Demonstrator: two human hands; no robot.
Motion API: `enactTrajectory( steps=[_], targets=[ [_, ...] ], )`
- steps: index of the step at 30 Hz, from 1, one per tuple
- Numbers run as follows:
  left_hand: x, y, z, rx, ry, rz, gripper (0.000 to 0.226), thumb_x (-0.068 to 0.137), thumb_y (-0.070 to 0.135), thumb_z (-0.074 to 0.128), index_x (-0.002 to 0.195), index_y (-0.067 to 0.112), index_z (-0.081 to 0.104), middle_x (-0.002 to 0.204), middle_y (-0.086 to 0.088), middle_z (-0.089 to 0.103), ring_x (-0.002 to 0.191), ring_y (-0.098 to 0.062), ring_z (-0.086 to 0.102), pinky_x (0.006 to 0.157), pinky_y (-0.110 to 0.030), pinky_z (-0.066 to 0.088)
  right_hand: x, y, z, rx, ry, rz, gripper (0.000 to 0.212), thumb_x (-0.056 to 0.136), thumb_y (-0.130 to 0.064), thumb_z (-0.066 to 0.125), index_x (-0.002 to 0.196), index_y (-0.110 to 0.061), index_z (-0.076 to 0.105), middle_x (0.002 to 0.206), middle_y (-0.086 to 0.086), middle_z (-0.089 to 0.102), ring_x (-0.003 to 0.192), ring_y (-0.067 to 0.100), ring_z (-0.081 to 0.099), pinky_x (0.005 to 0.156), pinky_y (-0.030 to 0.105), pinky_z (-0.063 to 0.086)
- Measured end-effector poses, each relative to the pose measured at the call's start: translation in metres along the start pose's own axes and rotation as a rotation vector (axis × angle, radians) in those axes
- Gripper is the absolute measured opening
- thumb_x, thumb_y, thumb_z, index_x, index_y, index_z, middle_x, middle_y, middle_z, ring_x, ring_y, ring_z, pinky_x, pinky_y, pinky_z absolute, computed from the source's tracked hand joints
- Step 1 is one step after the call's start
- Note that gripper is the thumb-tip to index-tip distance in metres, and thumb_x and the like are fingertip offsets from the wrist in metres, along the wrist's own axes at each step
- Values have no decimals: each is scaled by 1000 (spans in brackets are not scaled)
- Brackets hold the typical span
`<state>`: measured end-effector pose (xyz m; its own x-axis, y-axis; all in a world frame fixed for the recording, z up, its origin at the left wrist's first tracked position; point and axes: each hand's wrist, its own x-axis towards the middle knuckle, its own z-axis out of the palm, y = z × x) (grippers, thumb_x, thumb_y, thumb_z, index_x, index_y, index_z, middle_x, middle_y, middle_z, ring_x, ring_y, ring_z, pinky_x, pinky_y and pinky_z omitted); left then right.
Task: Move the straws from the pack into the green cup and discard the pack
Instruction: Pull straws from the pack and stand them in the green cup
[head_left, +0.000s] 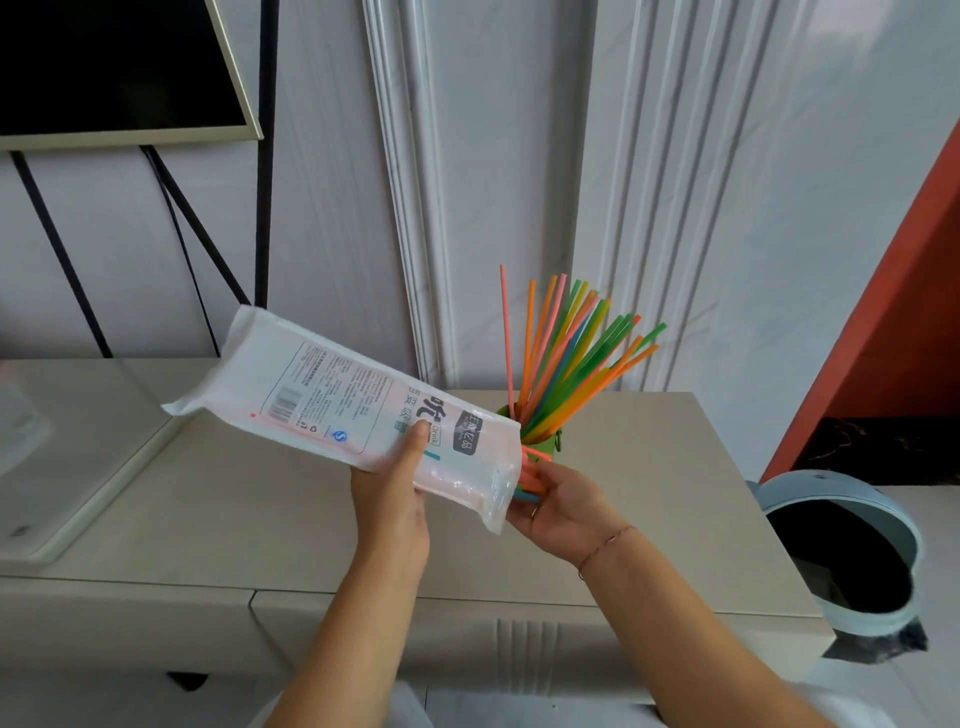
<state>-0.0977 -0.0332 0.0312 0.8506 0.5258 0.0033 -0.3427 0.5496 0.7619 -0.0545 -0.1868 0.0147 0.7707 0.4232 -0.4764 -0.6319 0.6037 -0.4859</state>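
My left hand (395, 493) grips the white plastic straw pack (332, 395) near its open end, holding it tilted above the beige cabinet top. At the pack's mouth my right hand (558, 506) closes its fingers on the ends of a few straws (530, 480) that stick out, pink and blue. Just behind the pack's mouth stands the green cup (545, 444), mostly hidden, with several coloured straws (571, 348) fanning up and to the right from it.
A pale blue bin (852, 551) with a dark liner stands on the floor to the right of the cabinet (649, 519). A glass-topped surface (78, 441) lies at the left. A dark screen (114, 67) hangs at the upper left with black cables below it.
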Motion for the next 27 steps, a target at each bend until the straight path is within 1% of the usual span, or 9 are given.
enactTrajectory(
  steps=[2,4,6,9,12,15,19,23,27],
  targets=[
    [2,-3,-5,-34,44,-52,57,82,2,69,134,21,53,122,-1,68,106,-17,67,73,-32,58,-2,-2,5,-57,18,-72,20,95,-5,44,88,-7,63,60,6,63,49,18,62,55,34,59],
    [2,-7,-9,-71,98,-108,52,81,3,70,128,21,58,119,0,70,101,-13,69,68,-28,58,-4,-4,8,-100,24,-137,21,96,-7,45,94,-7,66,78,11,70,70,22,67,63,39,59],
    [2,-10,-13,-118,136,-170,47,80,3,70,122,22,61,116,1,71,96,-12,70,65,-26,58,-6,-6,10,-209,40,-202,21,96,-8,46,98,-8,66,89,11,70,83,25,65,74,41,56],
    [3,-13,-17,-171,185,-267,38,83,2,67,116,20,62,109,-1,71,90,-14,70,62,-27,58,-9,-9,12,-411,59,-302,21,94,-9,46,106,-8,64,94,10,69,86,24,64,84,43,54],
    [4,-16,-19,-204,201,-316,30,84,1,64,108,19,62,89,1,75,81,-14,71,58,-28,59,-13,-14,14,-489,26,-349,20,91,-8,52,109,-9,62,96,11,68,86,25,64,91,46,51],
    [3,-16,-21,-204,216,-332,29,83,-1,65,104,19,61,85,0,75,81,-16,71,58,-29,59,-17,-19,12,-478,17,-396,20,88,-14,61,108,-13,58,87,6,69,76,19,66,76,38,56],
    [4,-16,-23,-194,226,-333,29,83,-2,65,103,19,62,85,0,75,87,-18,69,65,-32,61,-19,-23,11,-601,113,-543,17,91,-22,58,107,-20,59,83,1,69,64,9,67,53,20,51],
    [4,-17,-22,-196,225,-327,28,83,-2,65,103,18,63,83,2,75,86,-17,69,62,-29,60,-17,-19,8,-868,174,-616,8,85,-20,66,91,-17,69,85,3,69,64,7,61,53,17,46],
    [3,-18,-20,-188,186,-317,30,83,1,66,106,19,61,81,2,76,78,-15,72,64,-31,61,-16,-18,4,-919,119,-629,9,81,-13,71,88,-9,74,82,6,73,64,3,64,58,12,50]
  ],
)
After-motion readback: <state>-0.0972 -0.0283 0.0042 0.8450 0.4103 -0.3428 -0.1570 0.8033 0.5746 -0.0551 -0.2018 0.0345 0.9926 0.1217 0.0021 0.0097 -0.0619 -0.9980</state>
